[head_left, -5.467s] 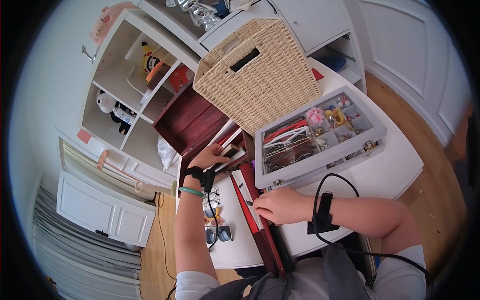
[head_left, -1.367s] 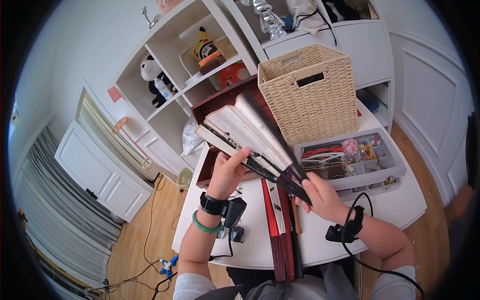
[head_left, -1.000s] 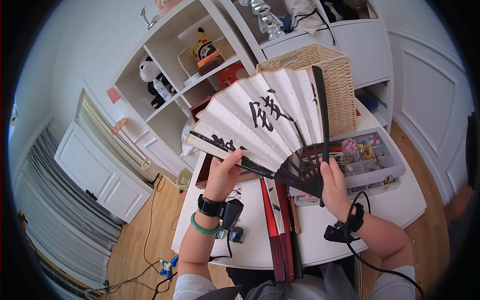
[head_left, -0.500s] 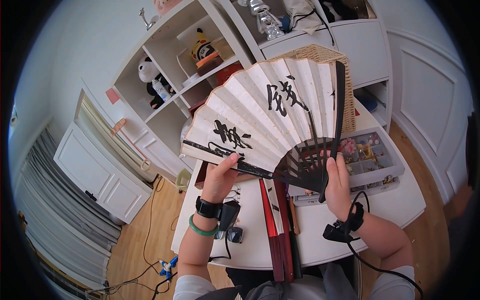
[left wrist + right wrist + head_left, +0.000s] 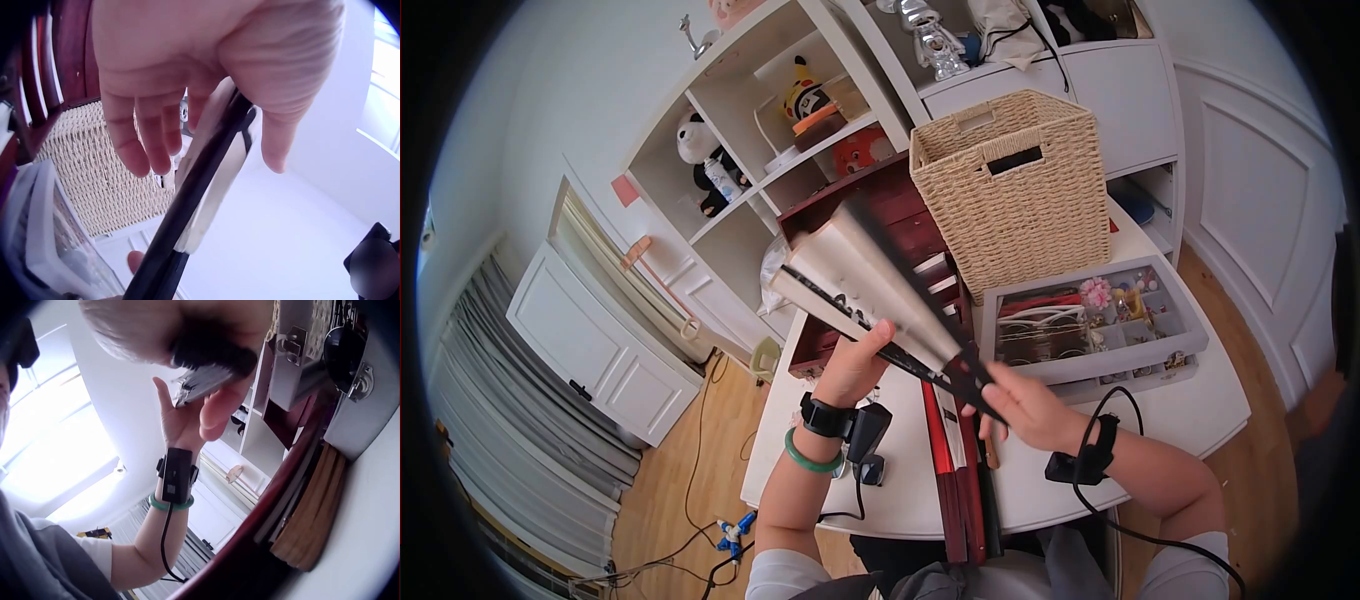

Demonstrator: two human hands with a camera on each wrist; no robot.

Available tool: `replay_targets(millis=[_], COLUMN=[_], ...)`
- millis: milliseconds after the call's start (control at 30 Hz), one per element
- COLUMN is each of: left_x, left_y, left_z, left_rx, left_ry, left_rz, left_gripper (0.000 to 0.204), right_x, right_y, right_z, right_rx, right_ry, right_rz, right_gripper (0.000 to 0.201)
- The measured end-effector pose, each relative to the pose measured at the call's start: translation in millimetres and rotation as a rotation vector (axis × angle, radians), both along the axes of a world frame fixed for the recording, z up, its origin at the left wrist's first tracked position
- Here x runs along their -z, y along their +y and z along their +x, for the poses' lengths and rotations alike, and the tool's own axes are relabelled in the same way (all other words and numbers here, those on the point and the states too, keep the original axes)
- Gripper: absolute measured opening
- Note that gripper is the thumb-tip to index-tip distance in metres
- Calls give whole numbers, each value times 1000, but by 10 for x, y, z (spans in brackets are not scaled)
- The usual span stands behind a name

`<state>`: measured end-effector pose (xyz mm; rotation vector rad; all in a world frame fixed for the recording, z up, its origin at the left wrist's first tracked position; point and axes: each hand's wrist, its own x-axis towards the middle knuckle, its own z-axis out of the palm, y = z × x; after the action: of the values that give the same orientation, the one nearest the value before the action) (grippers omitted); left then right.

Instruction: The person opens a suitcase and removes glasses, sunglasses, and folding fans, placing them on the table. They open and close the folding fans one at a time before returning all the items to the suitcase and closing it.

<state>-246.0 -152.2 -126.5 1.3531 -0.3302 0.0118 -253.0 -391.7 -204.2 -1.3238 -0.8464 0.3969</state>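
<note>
A paper folding fan (image 5: 880, 295) with black ribs and dark brush writing is held up over the table, mostly folded, its far guard blurred. My right hand (image 5: 1030, 405) grips its pivot end, fingers curled round the black ribs in the right wrist view. The fan's near guard rests in the crook of my left hand (image 5: 855, 368); the left wrist view shows that hand's thumb and fingers (image 5: 125, 134) spread and loose on either side of it. Below lie several closed folding fans (image 5: 960, 480), red and dark, on the white table (image 5: 1040, 490).
Behind stands an open dark red box (image 5: 900, 210) with more fans inside. A woven basket (image 5: 1010, 220) and a grey compartment case (image 5: 1040, 368) of glasses and trinkets stand at the right. Sunglasses (image 5: 872, 470) lie near my left wrist. Cables hang from both wrist cameras.
Earlier my left hand was in the red box and my right on the closed fans. The held fan then spread wide, showing large characters; now my right hand has swung left, folding it again.
</note>
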Motion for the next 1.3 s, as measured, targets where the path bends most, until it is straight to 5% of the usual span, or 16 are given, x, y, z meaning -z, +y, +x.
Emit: replay_targets(millis=[67,300,600,1000,1300], left_x=[-164,-70,-36,-82,-58], left_y=[-165,-124,-243,-258,-246], left_z=[-40,-20,40,-27,22], left_rx=[126,124,-30,37,-133], left_ry=[-93,-15,101,59,51], left_rz=[107,99,119,132,91], left_gripper=[76,74,54,68,45], right_x=[-42,-67,-20,36,27], right_y=[-10,-9,13,70,58], right_z=[-42,-85,-74,-110,-138], right_rx=[-73,-258,-22,-129,7], right_ry=[-14,101,126,298,225], right_rz=[-81,-54,-38,166,73], right_gripper=[44,45,28,24,19])
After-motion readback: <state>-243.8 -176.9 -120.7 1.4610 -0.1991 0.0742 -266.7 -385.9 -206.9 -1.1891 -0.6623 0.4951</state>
